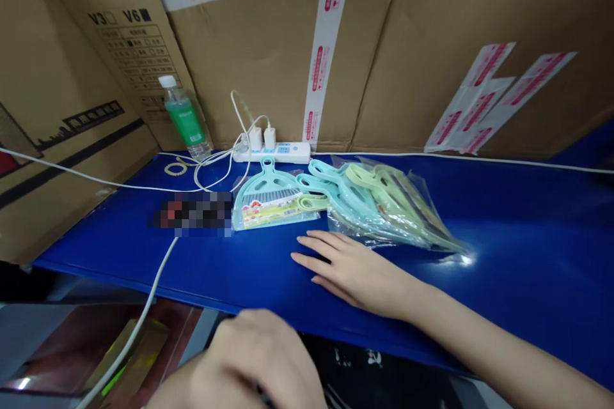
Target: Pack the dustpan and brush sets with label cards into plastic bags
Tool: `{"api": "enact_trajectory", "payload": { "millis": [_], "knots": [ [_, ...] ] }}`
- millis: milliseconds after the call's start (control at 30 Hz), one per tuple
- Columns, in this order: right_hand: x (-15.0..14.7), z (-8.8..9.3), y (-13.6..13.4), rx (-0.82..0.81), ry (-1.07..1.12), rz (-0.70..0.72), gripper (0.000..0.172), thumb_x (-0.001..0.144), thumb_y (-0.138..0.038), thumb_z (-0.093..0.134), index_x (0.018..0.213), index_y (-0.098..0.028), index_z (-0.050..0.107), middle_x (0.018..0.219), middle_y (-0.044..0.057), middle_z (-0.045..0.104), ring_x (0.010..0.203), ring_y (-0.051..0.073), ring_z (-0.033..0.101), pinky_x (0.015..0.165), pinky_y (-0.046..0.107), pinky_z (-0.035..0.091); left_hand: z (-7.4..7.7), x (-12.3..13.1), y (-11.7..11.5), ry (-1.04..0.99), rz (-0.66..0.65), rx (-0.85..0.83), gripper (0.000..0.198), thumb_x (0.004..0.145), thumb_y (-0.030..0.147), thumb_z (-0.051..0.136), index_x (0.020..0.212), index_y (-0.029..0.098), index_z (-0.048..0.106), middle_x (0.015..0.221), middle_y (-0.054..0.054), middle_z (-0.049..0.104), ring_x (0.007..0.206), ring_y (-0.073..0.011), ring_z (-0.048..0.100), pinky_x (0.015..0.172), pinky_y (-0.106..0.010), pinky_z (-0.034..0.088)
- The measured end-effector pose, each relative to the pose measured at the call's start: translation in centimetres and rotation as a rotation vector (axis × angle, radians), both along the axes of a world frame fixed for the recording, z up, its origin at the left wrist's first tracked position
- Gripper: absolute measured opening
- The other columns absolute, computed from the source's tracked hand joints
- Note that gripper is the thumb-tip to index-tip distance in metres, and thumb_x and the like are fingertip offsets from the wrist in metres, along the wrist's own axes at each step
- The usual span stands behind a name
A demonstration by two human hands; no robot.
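My right hand [350,268] lies on the blue tabletop with its fingers spread, holding nothing. Just beyond its fingers are several small dustpans in clear plastic wrap [384,198], pale blue and pale green, heaped together. Left of that heap lies a single light-blue dustpan [268,182] with a grey-bristled brush and a yellow label, also wrapped. Close to the camera, in front of the table edge, my left hand [261,358] is blurred and curled like a fist. Its fingertips and anything inside it are hidden.
A white power strip [292,153] with plugged chargers and loose white cables stands against the cardboard wall [268,64]. A green-labelled bottle [185,118] is at the back left. A thick white cable [151,297] hangs over the front edge. A pixelated patch hides something beside the dustpan.
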State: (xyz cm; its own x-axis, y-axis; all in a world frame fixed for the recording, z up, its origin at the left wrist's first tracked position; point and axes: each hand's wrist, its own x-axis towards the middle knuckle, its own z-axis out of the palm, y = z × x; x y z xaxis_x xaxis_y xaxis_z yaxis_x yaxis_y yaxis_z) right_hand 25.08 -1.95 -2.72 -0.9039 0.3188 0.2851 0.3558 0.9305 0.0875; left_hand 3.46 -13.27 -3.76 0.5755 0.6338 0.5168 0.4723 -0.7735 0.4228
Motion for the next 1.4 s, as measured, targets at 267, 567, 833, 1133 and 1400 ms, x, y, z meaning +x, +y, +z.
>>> {"api": "enact_trajectory", "payload": {
  "millis": [267,567,833,1133,1400],
  "knots": [
    [1.9,3.0,1.2,0.255,0.389,-0.191,0.032,0.094,-0.020,0.048,0.119,-0.023,0.067,0.104,0.010,0.072,0.100,0.026,0.063,0.087,0.045,0.051,3.0,-0.8,7.8,0.346,-0.066,0.262,0.027,0.098,0.008,0.036,0.112,0.015,0.058,0.076,-0.002,0.065,0.068,-0.0135,0.061,0.069,-0.025,0.053],
    [1.0,1.1,3.1,0.267,0.063,-0.568,0.071,0.080,-0.023,0.067,0.146,-0.022,0.041,0.152,0.021,0.037,0.130,0.049,0.040,0.092,0.063,0.044,3.6,1.1,12.6,1.026,0.093,0.315,0.029,0.092,0.003,0.040,0.115,0.012,0.057,0.084,-0.008,0.066,0.075,-0.0202,0.068,0.066,-0.030,0.057],
    [2.1,0.6,4.7,0.337,0.038,-0.651,0.061,0.077,-0.016,0.061,0.137,-0.023,0.051,0.145,0.017,0.049,0.125,0.046,0.046,0.086,0.059,0.048,3.7,1.0,14.1,1.053,0.185,0.259,0.040,0.092,0.002,0.040,0.128,0.012,0.053,0.104,-0.013,0.067,0.085,-0.0224,0.071,0.068,-0.031,0.059],
    [5.4,0.2,7.7,0.414,0.043,-0.692,0.049,0.085,-0.021,0.051,0.134,-0.022,0.056,0.136,0.019,0.056,0.116,0.046,0.054,0.077,0.060,0.052,2.8,0.0,13.8,0.964,0.242,0.233,0.046,0.092,0.008,0.044,0.137,0.014,0.046,0.106,-0.012,0.067,0.082,-0.0223,0.069,0.065,-0.031,0.056],
    [7.8,-0.1,10.2,0.312,0.090,-0.720,0.046,0.088,-0.029,0.048,0.133,-0.022,0.056,0.138,0.020,0.053,0.119,0.047,0.050,0.080,0.064,0.050,3.7,-1.5,14.9,0.867,0.418,0.237,0.035,0.098,0.031,0.045,0.121,0.007,0.057,0.107,-0.018,0.063,0.103,-0.0309,0.061,0.085,-0.042,0.051]
  ]
}}
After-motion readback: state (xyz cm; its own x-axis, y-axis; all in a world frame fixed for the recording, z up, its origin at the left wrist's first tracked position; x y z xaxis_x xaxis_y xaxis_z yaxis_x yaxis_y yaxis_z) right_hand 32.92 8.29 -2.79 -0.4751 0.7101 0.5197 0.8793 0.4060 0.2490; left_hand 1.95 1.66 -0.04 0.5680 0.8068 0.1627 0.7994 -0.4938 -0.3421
